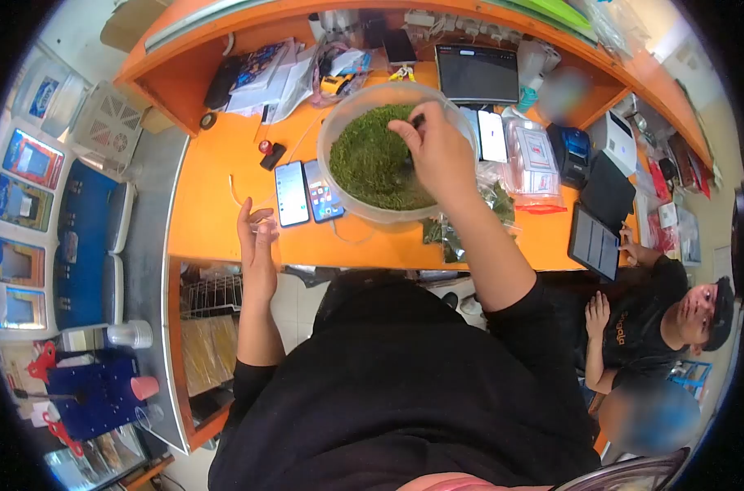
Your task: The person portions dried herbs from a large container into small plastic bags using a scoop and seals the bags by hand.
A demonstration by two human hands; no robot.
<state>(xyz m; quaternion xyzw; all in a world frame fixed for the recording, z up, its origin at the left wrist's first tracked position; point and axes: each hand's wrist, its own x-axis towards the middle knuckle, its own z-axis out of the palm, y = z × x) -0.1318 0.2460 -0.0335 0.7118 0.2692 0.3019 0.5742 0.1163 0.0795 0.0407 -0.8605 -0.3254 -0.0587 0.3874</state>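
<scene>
A round translucent plastic tub (333,176) stands on the orange desk, holding a mass of fine green moss-like plant matter (368,159). Over its right side is my right hand (439,151), thumb and fingers curled together around a small dark thing that I cannot make out. My left hand (259,250) is raised at the desk's front edge, left of the tub. Between its thumb and fingers is a piece of clear plastic (266,219), perhaps a small bag. Two lit phones, one white-screened (291,194) and one showing app icons (324,192), lie between that hand and the tub.
Clear bags with green leaves (470,233) lie right of the tub. Behind it stands a tablet (477,74). A red-topped stamp (266,147) lies at left. To the right, a co-worker (642,319) touches another tablet (595,241). A shelf (372,12) overhangs the desk's back.
</scene>
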